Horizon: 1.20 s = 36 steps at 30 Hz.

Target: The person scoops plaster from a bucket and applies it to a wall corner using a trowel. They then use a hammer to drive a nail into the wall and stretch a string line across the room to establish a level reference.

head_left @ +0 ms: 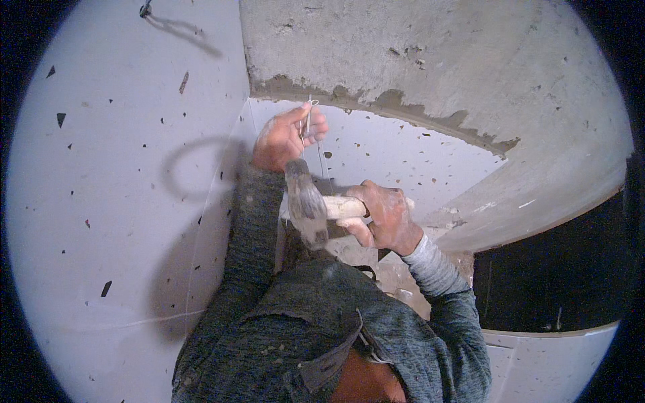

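Observation:
My left hand is raised at the top edge of the speckled white panel, near the corner. Between its thumb and fingers it pinches a thin nail, standing roughly upright. A pale string is looped about the nail's upper end and trails down past the hand. My right hand is wrapped round the pale handle of a hammer. The hammer's heavy, worn head sits just below my left hand, apart from the nail as far as I can see.
Rough grey cement wall spreads above the panel, with a darker damp-looking band along the joint. A white wall with dark flecks rises on the left, with a small metal hook near its top. At the right is a dark opening.

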Each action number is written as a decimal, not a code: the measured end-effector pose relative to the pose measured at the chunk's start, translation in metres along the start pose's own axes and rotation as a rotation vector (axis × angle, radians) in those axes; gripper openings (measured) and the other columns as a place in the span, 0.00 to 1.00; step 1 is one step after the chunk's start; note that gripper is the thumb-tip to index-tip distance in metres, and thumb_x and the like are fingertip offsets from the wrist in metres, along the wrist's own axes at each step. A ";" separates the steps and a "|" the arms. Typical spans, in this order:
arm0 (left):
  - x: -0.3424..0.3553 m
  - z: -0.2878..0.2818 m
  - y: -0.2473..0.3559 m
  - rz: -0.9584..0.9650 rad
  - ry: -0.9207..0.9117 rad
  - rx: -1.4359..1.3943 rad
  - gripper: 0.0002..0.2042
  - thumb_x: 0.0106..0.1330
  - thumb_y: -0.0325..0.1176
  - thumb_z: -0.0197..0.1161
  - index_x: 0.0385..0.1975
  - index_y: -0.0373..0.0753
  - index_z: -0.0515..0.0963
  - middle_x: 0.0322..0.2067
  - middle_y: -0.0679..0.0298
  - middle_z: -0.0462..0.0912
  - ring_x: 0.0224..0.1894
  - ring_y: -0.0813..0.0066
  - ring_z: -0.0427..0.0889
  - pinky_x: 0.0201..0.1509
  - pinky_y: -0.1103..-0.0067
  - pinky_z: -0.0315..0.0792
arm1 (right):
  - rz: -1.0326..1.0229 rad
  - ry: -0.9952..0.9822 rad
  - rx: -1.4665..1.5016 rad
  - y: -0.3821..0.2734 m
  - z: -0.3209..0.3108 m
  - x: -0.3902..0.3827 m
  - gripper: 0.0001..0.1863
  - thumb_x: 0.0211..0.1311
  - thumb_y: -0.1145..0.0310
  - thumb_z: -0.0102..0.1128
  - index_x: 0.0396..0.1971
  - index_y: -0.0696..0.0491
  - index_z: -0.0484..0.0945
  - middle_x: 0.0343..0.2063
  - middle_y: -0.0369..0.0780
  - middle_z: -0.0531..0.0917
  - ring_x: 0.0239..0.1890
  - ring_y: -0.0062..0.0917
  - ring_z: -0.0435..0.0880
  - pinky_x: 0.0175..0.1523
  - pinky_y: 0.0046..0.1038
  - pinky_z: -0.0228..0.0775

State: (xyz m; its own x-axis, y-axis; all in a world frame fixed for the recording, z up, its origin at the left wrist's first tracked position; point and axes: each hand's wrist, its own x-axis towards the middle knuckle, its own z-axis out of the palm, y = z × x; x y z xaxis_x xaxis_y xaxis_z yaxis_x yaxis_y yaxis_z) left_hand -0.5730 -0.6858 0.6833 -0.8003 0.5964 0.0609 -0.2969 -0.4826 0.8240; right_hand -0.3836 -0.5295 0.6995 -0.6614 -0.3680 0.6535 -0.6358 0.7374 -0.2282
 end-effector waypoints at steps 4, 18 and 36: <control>0.001 0.009 -0.001 0.000 0.012 -0.015 0.21 0.67 0.45 0.56 0.45 0.29 0.70 0.39 0.54 0.77 0.43 0.64 0.79 0.51 0.70 0.72 | -0.082 -0.074 -0.161 0.010 0.008 -0.014 0.24 0.54 0.50 0.61 0.38 0.56 0.73 0.24 0.42 0.77 0.21 0.37 0.78 0.25 0.35 0.69; -0.002 0.007 0.006 -0.029 0.020 0.063 0.21 0.68 0.45 0.55 0.44 0.29 0.71 0.38 0.55 0.78 0.42 0.65 0.79 0.50 0.70 0.72 | 0.332 -0.136 -0.316 0.029 0.028 -0.004 0.25 0.52 0.46 0.62 0.34 0.55 0.72 0.22 0.43 0.74 0.19 0.39 0.77 0.23 0.38 0.68; 0.004 0.003 0.000 -0.007 0.015 -0.016 0.19 0.68 0.43 0.55 0.44 0.29 0.71 0.38 0.54 0.78 0.42 0.65 0.79 0.48 0.70 0.74 | -0.163 0.020 -0.102 0.005 0.014 -0.009 0.25 0.51 0.45 0.63 0.28 0.55 0.72 0.19 0.43 0.73 0.18 0.38 0.75 0.22 0.37 0.69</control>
State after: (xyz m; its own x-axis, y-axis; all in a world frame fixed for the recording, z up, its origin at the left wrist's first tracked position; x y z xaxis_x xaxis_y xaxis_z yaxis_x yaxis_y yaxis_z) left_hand -0.5750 -0.6813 0.6851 -0.8060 0.5901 0.0465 -0.3108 -0.4888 0.8152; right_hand -0.3866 -0.5308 0.6826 -0.5440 -0.4767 0.6905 -0.6896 0.7229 -0.0443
